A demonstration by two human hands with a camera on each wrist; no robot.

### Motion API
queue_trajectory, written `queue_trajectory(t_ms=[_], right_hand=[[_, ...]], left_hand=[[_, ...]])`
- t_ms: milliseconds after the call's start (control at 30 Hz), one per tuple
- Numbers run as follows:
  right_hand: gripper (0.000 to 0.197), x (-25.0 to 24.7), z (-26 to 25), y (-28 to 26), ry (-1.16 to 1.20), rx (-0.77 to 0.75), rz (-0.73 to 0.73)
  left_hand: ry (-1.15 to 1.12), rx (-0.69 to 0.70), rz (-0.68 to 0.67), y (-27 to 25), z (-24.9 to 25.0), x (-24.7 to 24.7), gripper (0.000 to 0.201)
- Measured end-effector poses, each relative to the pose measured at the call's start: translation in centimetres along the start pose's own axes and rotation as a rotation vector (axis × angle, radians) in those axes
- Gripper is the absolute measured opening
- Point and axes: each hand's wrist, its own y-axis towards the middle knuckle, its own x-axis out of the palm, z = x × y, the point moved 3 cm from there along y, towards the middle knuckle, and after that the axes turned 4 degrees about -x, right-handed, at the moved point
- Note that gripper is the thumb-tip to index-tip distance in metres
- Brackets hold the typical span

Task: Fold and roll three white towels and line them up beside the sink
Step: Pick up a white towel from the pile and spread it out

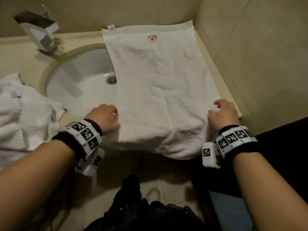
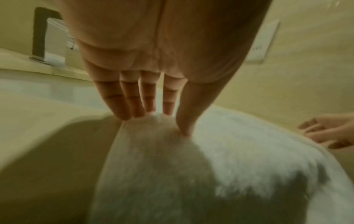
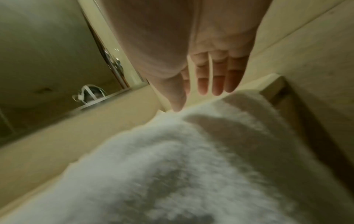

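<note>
White towel [image 1: 158,84] spread lengthwise on the counter [image 1: 20,47], filling the stretch between the sink [image 1: 80,84] and the counter's right edge at the side wall. Its far end reaches the back edge, with a small label at the far left corner and a red embroidered mark [image 1: 152,38] near that end. Its left edge overlaps the basin rim; its near end droops over the front edge.

Our left hand [image 1: 104,116] sits at the towel's left edge near the front. From the left wrist view, fingers [image 2: 132,100] are straight and close together, tips on the hem, thumb pressing down into the pile. We cannot tell whether cloth is pinched between them.

Our right hand [image 1: 224,114] sits at the towel's right edge near the front right corner of the counter. From the right wrist view, its fingers [image 3: 218,81] are extended and slightly apart, tips just at the towel's edge; no grip visible.

More white towels [image 1: 21,114] lie crumpled in a heap on the counter's left side, beside the basin. Chrome faucet [image 1: 40,35] stands at the back edge behind the sink.
</note>
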Motion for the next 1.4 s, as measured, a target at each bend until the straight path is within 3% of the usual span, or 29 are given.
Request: queue_trajectory(t_ms=[67, 200, 300, 400, 467, 533, 700, 900, 967, 1133, 1400], right_hand=[[0.038, 0.8, 1.7, 0.9, -0.114, 0.120, -0.036], [0.021, 1.5, 3.2, 2.9, -0.222, 0.112, -0.100], [0.019, 0.4, 4.0, 3.8, -0.222, 0.175, -0.127], [0.012, 0.0, 3.6, 4.3, -0.238, 0.127, -0.187], [0.010, -0.5, 2.7, 5.2, -0.227, 0.101, -0.185], [0.011, -1.2, 1.4, 6.9, -0.209, 0.104, -0.157], [0.020, -1.5, -3.2, 14.9, -0.205, 0.018, -0.112], [0.024, 0.9, -7.5, 25.7, -0.249, -0.115, -0.130], [0.024, 1.9, -8.1, 28.8, -0.262, -0.118, -0.141], [0.021, 3.5, -7.1, 32.2, -0.357, -0.040, -0.156], [0.020, 2.8, -6.3, 33.2, -0.399, 0.050, -0.164]], left_hand=[[0.047, -0.021, -0.032, 0.1, -0.5, 1.2, 0.030], [0.148, 0.083, -0.075, 0.2, -1.0, 1.9, 0.003], [0.223, 0.144, -0.210, 0.2, -1.1, 1.9, 0.002], [0.211, 0.209, -0.295, 0.2, -0.9, 1.6, 0.009], [0.114, 0.216, -0.293, 1.0, -1.0, 0.3, 0.011], [-0.037, 0.175, -0.210, 3.0, -1.6, -1.8, 0.012], [-0.358, -0.053, 0.001, 12.6, -4.4, -7.1, 0.027], [-0.734, -0.343, -0.099, 24.9, -7.0, -7.0, 0.061], [-0.874, -0.400, -0.120, 27.5, -7.1, -6.0, 0.054], [-1.145, -0.415, -0.130, 30.2, -6.3, -5.1, 0.014], [-1.197, -0.315, -0.146, 30.6, -5.9, -6.7, 0.013]])
